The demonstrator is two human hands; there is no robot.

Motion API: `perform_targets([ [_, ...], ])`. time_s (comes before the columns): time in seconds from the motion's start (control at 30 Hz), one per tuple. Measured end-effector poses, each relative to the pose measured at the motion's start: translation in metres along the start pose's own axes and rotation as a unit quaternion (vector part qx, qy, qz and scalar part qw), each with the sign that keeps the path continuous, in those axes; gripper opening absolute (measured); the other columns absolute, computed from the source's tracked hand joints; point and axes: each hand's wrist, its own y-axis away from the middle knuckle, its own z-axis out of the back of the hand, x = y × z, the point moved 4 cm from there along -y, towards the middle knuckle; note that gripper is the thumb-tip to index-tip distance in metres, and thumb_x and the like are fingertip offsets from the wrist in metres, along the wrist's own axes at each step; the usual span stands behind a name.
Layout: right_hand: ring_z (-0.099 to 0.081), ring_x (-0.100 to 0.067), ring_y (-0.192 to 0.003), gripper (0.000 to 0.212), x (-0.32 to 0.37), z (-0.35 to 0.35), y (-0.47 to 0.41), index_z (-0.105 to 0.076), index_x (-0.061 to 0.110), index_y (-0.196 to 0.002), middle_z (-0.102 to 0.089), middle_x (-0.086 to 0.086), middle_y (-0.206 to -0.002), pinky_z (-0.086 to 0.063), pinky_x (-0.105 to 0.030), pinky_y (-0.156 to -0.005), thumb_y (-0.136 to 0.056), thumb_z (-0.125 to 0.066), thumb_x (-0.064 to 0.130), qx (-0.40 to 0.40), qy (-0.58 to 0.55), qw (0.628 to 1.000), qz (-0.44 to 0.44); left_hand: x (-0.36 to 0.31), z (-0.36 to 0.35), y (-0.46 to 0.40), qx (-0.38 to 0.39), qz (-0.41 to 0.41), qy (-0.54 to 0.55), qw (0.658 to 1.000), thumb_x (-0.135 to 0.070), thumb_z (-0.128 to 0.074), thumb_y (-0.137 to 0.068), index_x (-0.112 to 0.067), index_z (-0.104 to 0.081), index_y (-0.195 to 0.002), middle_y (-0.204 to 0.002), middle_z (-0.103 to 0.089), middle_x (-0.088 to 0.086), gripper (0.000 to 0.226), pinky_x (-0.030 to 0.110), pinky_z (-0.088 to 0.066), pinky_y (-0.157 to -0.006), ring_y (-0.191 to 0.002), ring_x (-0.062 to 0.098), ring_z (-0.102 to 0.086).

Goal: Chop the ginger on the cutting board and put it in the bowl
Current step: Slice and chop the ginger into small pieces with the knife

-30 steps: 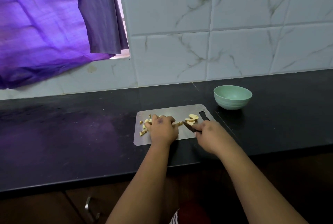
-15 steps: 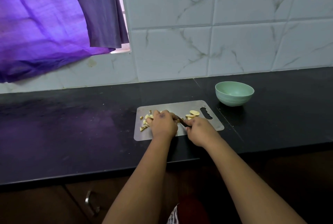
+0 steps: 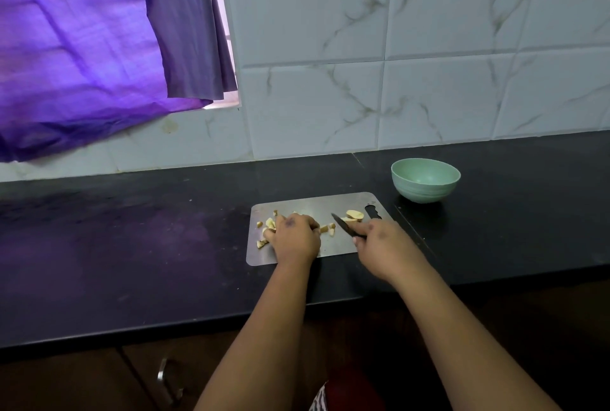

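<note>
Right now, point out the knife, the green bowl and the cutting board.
knife [image 3: 341, 225]: head view, on the dark blade, ahead of the right hand [image 3: 384, 250] gripping it.
green bowl [image 3: 425, 193]: head view, on its outer wall.
cutting board [image 3: 317, 204]: head view, on bare metal near its far edge.

Black counter [image 3: 132, 245] — steel cutting board [image 3: 310, 204] on it w/ green bowl [image 3: 425, 180] just beside

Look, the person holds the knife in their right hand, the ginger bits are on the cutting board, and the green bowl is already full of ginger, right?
Not quite. The head view shows the green bowl empty. The rest holds: the right hand holds the knife, and the ginger bits lie on the cutting board.
</note>
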Motion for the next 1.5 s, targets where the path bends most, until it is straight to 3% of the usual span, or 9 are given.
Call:
perform_targets([
  [0.17, -0.061, -0.021, -0.097, 0.036, 0.008, -0.018, -0.004, -0.058, 0.031, -0.129, -0.063, -0.004, -0.117, -0.052, -0.033, -0.083, -0.095, -0.049, 0.022, -0.004, -0.040, 0.999, 0.017, -0.001, 0.000, 0.001, -0.006, 0.003, -0.010, 1.000, -0.033, -0.056, -0.094, -0.030, -0.072, -0.102, -0.115, -0.065, -0.005, 0.018, 0.044, -0.024, -0.097, -0.125, 0.023, -0.036],
  [0.37, -0.060, -0.022, -0.085, 0.033, 0.013, -0.036, -0.019, -0.063, 0.027, -0.119, -0.061, -0.003, -0.096, -0.055, -0.037, -0.077, -0.091, -0.047, 0.017, 0.031, -0.004, 0.999, -0.006, -0.004, -0.001, 0.000, 0.003, -0.005, -0.013, 1.000, -0.026, -0.053, -0.096, -0.029, -0.071, -0.105, -0.118, -0.063, -0.003, 0.020, 0.046, -0.018, -0.100, -0.126, 0.023, -0.034],
  [0.7, -0.057, -0.024, -0.092, 0.036, 0.009, 0.003, -0.028, -0.059, 0.022, -0.123, -0.055, -0.007, -0.114, -0.049, -0.033, -0.075, -0.089, -0.050, 0.027, 0.159, 0.148, 0.976, 0.007, -0.003, -0.002, 0.003, -0.003, -0.014, -0.006, 1.000, -0.029, -0.055, -0.096, -0.029, -0.070, -0.100, -0.118, -0.060, -0.004, 0.016, 0.048, -0.019, -0.104, -0.126, 0.024, -0.035],
  [0.77, -0.055, -0.025, -0.102, 0.032, 0.010, 0.010, -0.018, -0.062, 0.025, -0.121, -0.054, -0.004, -0.119, -0.047, -0.033, -0.079, -0.094, -0.046, 0.026, 0.146, 0.148, 0.978, 0.027, -0.002, -0.002, 0.001, -0.005, -0.015, 0.001, 1.000, -0.028, -0.055, -0.096, -0.029, -0.070, -0.100, -0.117, -0.061, -0.004, 0.016, 0.048, -0.021, -0.104, -0.126, 0.023, -0.035],
  [0.93, -0.059, -0.019, -0.095, 0.034, 0.013, -0.008, 0.000, -0.060, 0.035, -0.125, -0.061, -0.002, -0.113, -0.051, -0.030, -0.078, -0.095, -0.049, 0.022, 0.028, -0.013, 0.999, 0.012, 0.000, -0.004, -0.001, -0.009, -0.006, 0.002, 1.000, -0.029, -0.055, -0.095, -0.028, -0.071, -0.100, -0.116, -0.063, -0.004, 0.016, 0.047, -0.024, -0.101, -0.125, 0.023, -0.036],
  [1.1, -0.060, -0.021, -0.085, 0.032, 0.015, -0.030, -0.008, -0.062, 0.026, -0.118, -0.064, -0.004, -0.101, -0.055, -0.037, -0.077, -0.092, -0.046, 0.017, 0.036, -0.008, 0.999, -0.002, 0.002, -0.006, -0.003, -0.010, -0.002, -0.007, 1.000, -0.028, -0.056, -0.094, -0.029, -0.071, -0.102, -0.113, -0.066, -0.004, 0.017, 0.046, -0.025, -0.099, -0.125, 0.023, -0.036],
  [1.23, -0.057, -0.021, -0.077, 0.031, 0.021, -0.030, -0.020, -0.063, 0.022, -0.111, -0.057, -0.002, -0.088, -0.050, -0.031, -0.066, -0.088, -0.046, 0.011, 0.071, 0.029, 0.997, -0.009, 0.001, -0.007, -0.005, -0.012, -0.003, -0.017, 1.000, -0.026, -0.055, -0.094, -0.029, -0.071, -0.101, -0.111, -0.066, -0.004, 0.018, 0.045, -0.024, -0.098, -0.124, 0.023, -0.036],
  [1.37, -0.056, -0.022, -0.076, 0.032, 0.024, -0.016, -0.034, -0.061, 0.017, -0.109, -0.054, -0.004, -0.096, -0.050, -0.032, -0.068, -0.082, -0.046, 0.010, 0.108, 0.096, 0.989, -0.009, -0.001, -0.007, -0.002, -0.023, -0.020, -0.032, 0.999, -0.027, -0.054, -0.094, -0.027, -0.068, -0.099, -0.114, -0.062, -0.002, 0.015, 0.046, -0.026, -0.100, -0.123, 0.025, -0.036],
  [1.5, -0.058, -0.025, -0.095, 0.037, 0.013, 0.007, -0.026, -0.059, 0.022, -0.124, -0.055, -0.007, -0.117, -0.050, -0.034, -0.076, -0.089, -0.047, 0.018, 0.170, 0.153, 0.973, 0.006, -0.002, -0.005, -0.002, -0.033, -0.028, -0.043, 0.998, -0.023, -0.052, -0.093, -0.022, -0.064, -0.101, -0.115, -0.057, 0.000, 0.014, 0.045, -0.024, -0.101, -0.120, 0.025, -0.037],
])
